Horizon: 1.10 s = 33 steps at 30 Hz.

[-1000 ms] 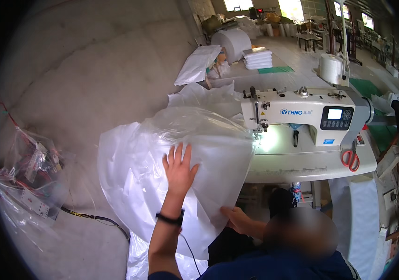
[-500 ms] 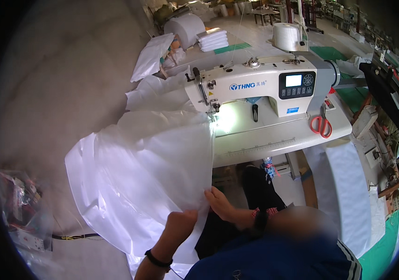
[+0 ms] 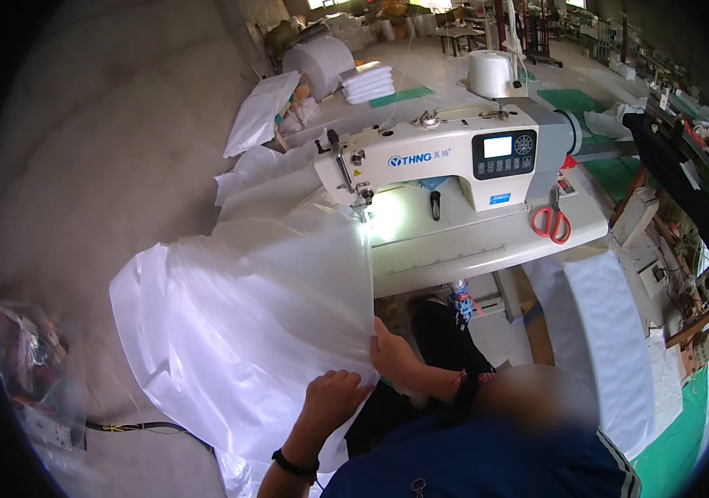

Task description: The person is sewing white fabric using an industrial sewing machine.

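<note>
- White sheet [image 3: 246, 307]: spreads ahead and to the left of both hands; its straight right edge runs away from the right hand [image 3: 394, 353] up to the presser foot [image 3: 363, 214] of the sewing machine [image 3: 421, 153].
- Right hand: nearer to the machine; nearly closed, it pinches that edge.
- Left hand [image 3: 334, 402]: nearer the body, just left of the right; fingers curled against the sheet, fingertips hidden, so its grip cannot be told.
- Scissors [image 3: 551, 224]: beyond the hands, well to their right.
</note>
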### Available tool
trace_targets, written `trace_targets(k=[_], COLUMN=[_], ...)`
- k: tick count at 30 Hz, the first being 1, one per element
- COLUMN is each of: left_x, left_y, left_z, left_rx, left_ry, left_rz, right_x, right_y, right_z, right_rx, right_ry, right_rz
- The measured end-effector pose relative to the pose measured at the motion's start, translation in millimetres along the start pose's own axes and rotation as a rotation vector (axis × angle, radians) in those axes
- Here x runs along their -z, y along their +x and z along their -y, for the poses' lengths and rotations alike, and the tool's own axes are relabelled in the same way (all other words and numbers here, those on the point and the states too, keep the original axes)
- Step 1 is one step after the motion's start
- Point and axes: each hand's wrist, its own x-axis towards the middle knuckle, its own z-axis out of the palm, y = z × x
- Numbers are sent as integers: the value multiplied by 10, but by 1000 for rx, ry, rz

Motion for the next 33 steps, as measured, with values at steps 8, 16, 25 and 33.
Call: trace_targets(k=[8,16,25,33], left_x=[-986,-484,-66,-257], left_y=[-256,-510,-221,50], left_z=[32,-22,-335,-215], left_rx=[229,99,83,117], left_ry=[16,-285,-304,-373], left_rz=[-36,-2,6,-37], right_x=[15,151,261,260], right_y=[333,968,1127,984], right_z=[-193,-108,141,115], right_rx=[116,26,-46,18], right_ry=[-147,-280,-456,-604], right_rz=[-97,-15,74,92])
